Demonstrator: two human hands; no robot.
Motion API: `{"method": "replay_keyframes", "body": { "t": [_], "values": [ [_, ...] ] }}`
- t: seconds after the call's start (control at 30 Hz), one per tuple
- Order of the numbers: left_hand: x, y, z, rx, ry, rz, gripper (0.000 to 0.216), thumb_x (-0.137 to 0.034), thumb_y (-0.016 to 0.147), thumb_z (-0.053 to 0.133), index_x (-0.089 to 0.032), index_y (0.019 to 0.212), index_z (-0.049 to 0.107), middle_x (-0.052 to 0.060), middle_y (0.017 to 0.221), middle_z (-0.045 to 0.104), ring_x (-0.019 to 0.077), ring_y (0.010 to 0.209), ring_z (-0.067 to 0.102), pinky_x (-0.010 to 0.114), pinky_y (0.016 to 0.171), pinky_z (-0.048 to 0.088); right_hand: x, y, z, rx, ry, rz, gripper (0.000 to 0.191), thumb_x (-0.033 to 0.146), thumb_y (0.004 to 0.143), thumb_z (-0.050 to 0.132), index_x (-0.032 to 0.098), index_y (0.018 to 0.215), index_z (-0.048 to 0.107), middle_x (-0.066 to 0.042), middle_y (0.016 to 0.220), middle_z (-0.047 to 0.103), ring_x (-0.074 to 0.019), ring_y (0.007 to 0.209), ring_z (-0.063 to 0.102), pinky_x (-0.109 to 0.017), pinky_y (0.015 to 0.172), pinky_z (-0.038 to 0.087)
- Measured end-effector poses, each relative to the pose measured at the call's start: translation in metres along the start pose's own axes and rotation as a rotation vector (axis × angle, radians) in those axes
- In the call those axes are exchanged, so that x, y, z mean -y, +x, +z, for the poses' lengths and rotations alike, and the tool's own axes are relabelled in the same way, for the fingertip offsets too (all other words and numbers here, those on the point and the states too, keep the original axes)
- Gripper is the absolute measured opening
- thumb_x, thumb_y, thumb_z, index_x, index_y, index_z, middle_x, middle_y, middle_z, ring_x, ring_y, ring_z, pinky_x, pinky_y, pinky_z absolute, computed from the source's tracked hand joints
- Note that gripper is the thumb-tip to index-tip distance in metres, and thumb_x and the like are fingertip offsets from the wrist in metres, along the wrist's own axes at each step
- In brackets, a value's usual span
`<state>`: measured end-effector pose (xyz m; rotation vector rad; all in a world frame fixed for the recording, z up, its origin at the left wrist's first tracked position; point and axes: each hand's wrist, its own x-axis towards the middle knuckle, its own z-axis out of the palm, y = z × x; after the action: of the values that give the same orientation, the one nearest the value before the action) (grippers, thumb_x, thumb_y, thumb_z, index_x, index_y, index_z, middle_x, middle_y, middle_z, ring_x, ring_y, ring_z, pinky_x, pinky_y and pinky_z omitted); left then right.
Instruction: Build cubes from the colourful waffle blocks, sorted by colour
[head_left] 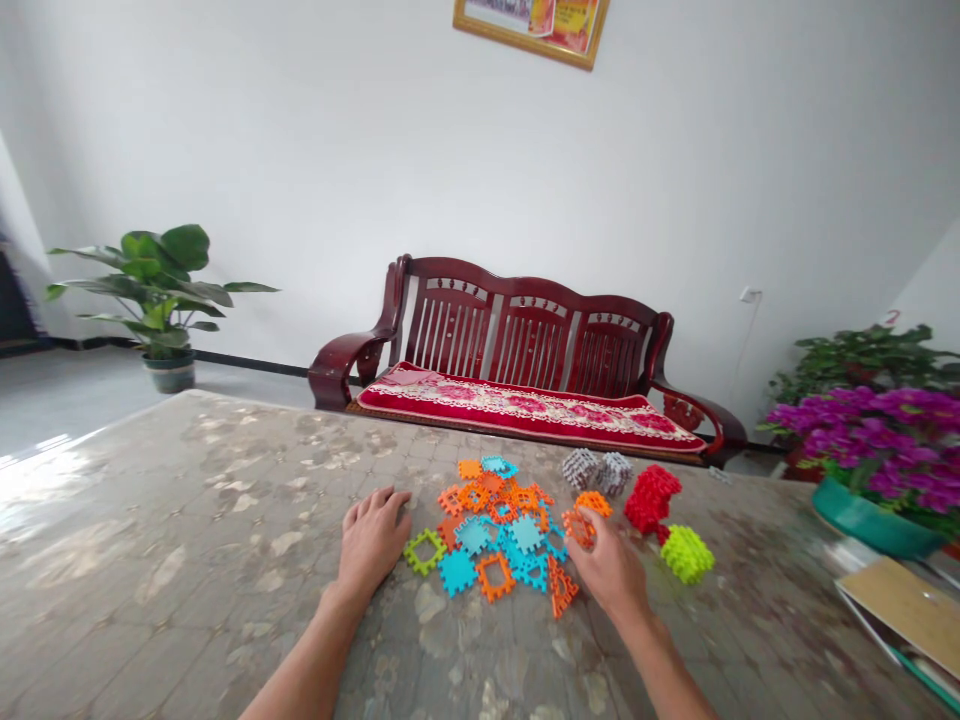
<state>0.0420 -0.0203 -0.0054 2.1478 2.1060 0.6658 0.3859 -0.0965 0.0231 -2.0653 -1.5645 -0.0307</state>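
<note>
My left hand (373, 538) lies palm down on the table, fingers stretched out, with nothing in it. Just to its right is a green square frame piece (424, 552) with toothed edges. Between my hands spreads a loose pile of flat interlocking pieces, among them a blue square piece (457, 571), an orange square frame piece (495, 577) and an orange triangle piece (561, 586). At the pile's right side, my right hand (613, 572) has its thumb and fingers closed on orange interlocking pieces (593, 503); my fingers partly cover them.
Stacks of grey pieces (596, 470), red pieces (651, 497) and yellow-green pieces (687, 555) stand right of my right hand. A teal pot (870, 518) of purple flowers and a brown board (904, 600) lie at the table's right. A wooden bench (525, 340) stands beyond the table (187, 540).
</note>
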Motion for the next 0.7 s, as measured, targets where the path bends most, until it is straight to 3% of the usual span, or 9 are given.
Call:
{"method": "replay_keyframes", "body": {
  "t": [0.23,0.4,0.5,0.7],
  "values": [
    [0.001,0.001,0.0,0.01,0.013,0.006,0.039,-0.03,0.09,0.045,-0.028,0.123,0.065,0.007,0.138,0.06,0.0235,0.129,0.051,0.043,0.109,0.034,-0.041,-0.023,-0.011,0.019,-0.131,0.04,0.052,0.036,0.08,0.052,0.021,0.13,0.057,-0.009,0.127,0.066,-0.0257,0.113,0.064,-0.035,0.092,0.048],
    [0.001,0.0,-0.001,0.021,0.009,0.007,0.04,-0.031,0.09,0.044,-0.027,0.124,0.065,0.007,0.138,0.059,0.0246,0.129,0.051,0.044,0.108,0.034,-0.05,-0.022,-0.011,0.028,-0.191,0.097,0.054,0.033,0.081,0.052,0.02,0.133,0.056,-0.01,0.127,0.066,-0.0269,0.113,0.064,-0.036,0.093,0.048],
    [0.0,0.0,-0.002,0.025,0.023,0.004,0.04,-0.032,0.09,0.043,-0.028,0.124,0.065,0.007,0.139,0.059,0.0247,0.129,0.051,0.044,0.109,0.034,-0.055,-0.021,-0.009,-0.032,-0.2,0.08,0.052,0.03,0.08,0.053,0.019,0.131,0.057,-0.009,0.129,0.065,-0.0257,0.115,0.062,-0.035,0.096,0.046],
    [0.001,0.001,-0.001,0.018,0.025,0.0,0.04,-0.031,0.09,0.043,-0.028,0.124,0.065,0.006,0.139,0.059,0.0243,0.129,0.051,0.043,0.109,0.034,-0.066,-0.02,-0.004,-0.086,-0.221,0.066,0.056,0.039,0.08,0.058,0.02,0.132,0.056,-0.01,0.129,0.064,-0.0296,0.114,0.061,-0.04,0.096,0.046]
  ]
}}
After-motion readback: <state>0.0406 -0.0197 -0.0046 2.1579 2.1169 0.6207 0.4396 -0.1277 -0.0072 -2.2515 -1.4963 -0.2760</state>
